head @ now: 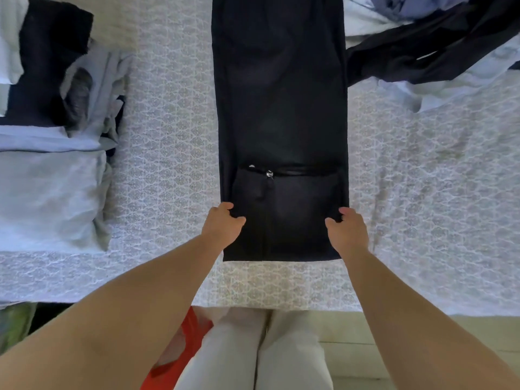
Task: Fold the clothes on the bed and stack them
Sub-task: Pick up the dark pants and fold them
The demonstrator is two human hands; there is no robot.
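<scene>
A pair of black trousers (281, 108) lies flat and lengthwise down the middle of the bed, waistband end toward me, with a small metal fastener showing. My left hand (222, 223) pinches the left edge of the trousers near the waist. My right hand (347, 229) pinches the right edge at the same height. A stack of folded pale blue and dark clothes (47, 164) sits at the left of the bed. Unfolded dark and light blue clothes (439, 46) lie in a heap at the back right.
The patterned white bedspread (168, 136) covers the bed; its near edge runs just in front of my white-trousered legs (264, 353). A red item (183, 347) lies on the floor by my left leg. A cream pillow (112, 21) sits at the back left.
</scene>
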